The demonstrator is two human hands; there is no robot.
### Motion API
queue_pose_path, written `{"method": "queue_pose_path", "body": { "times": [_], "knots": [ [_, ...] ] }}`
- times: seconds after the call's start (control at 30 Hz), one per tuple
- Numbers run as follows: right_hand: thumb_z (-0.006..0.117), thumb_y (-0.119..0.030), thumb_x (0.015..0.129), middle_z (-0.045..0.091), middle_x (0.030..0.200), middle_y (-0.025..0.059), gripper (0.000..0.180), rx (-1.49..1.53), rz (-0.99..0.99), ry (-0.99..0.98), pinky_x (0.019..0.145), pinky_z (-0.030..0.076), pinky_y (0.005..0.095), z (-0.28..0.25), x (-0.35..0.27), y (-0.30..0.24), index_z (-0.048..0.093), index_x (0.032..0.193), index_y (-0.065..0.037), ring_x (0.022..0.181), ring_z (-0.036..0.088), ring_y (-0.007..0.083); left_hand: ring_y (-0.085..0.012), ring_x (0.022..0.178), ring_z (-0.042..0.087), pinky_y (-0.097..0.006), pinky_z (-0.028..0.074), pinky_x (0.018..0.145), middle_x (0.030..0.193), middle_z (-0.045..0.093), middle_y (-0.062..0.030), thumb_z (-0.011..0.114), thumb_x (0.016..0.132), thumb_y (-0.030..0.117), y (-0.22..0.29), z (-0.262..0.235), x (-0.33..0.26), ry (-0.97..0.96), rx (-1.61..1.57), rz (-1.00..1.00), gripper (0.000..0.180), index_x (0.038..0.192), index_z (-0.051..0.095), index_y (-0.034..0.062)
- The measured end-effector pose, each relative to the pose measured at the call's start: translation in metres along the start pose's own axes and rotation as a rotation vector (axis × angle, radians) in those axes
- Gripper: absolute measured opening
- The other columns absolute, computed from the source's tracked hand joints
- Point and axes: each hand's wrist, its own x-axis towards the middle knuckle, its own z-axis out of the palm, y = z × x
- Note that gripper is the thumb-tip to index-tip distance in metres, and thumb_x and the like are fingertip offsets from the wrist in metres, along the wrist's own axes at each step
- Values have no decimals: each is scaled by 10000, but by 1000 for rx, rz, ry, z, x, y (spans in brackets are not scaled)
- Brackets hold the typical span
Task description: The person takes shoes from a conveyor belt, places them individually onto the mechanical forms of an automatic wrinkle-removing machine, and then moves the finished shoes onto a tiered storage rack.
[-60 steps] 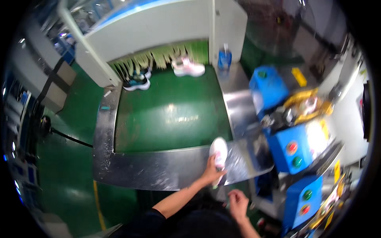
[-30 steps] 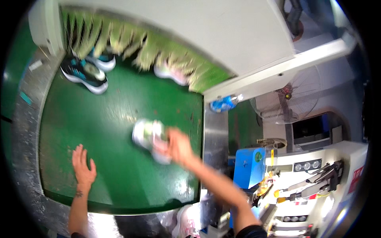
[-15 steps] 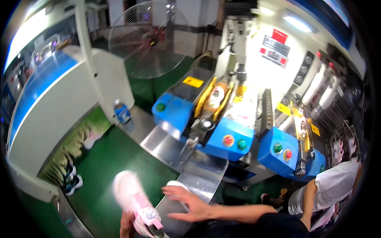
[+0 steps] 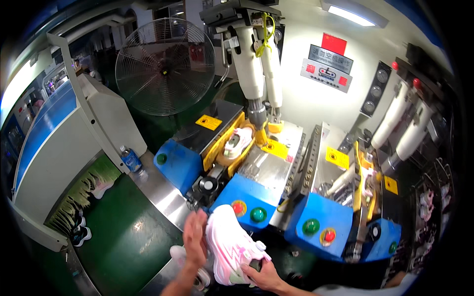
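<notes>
Right hand (image 4: 264, 276) grasping pink-white shoe (image 4: 229, 241) at heel end, thumb by collar opening. Shoe raised, toe up, in front of near edge of blue control box (image 4: 247, 197). Left hand (image 4: 195, 241) beside shoe, fingers extended, grasping nothing; cannot tell if touching it. Second pale shoe (image 4: 177, 253) behind left hand, on metal ledge (image 4: 170, 204) near belt's near right corner. Green belt (image 4: 131, 229): dark shoes (image 4: 80, 234) at far left corner, pink shoe (image 4: 101, 189) by fringe (image 4: 81, 192) at far edge. Blue-labelled bottle (image 4: 130, 159) at ledge's far end.
</notes>
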Motion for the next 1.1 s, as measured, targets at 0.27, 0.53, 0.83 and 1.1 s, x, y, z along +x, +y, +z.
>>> {"method": "queue_pose_path", "body": {
  "times": [0.27,0.53,0.83,1.1],
  "knots": [
    [731,-195,765,549,1058,113,604,-81,25,147,850,436,354,-12,47,-63,424,1239,18,982,517,199,-481,1031,520,-455,440,882,1133,499,-368,619,836,291,-78,60,338,-447,1362,309,715,1335,271,-85],
    [710,-251,770,551,770,55,320,-310,342,320,578,421,313,-15,89,-84,585,895,16,681,496,143,-299,981,596,-368,455,855,1049,618,-199,575,842,206,-92,63,411,-562,892,5,452,1208,501,-48],
    [645,-119,841,564,1075,95,326,537,507,228,755,521,294,-8,312,-126,493,1114,-27,967,580,173,-271,1105,553,-395,475,913,1252,526,-142,545,871,187,44,-87,249,56,-231,-52,505,1328,397,29],
    [644,-247,818,524,1080,266,508,-1118,-41,1038,743,505,407,15,485,-9,439,1128,99,909,601,341,-352,1148,509,-444,424,968,1295,484,-196,502,876,310,47,-207,139,584,267,111,531,1284,459,-28]
  ]
}}
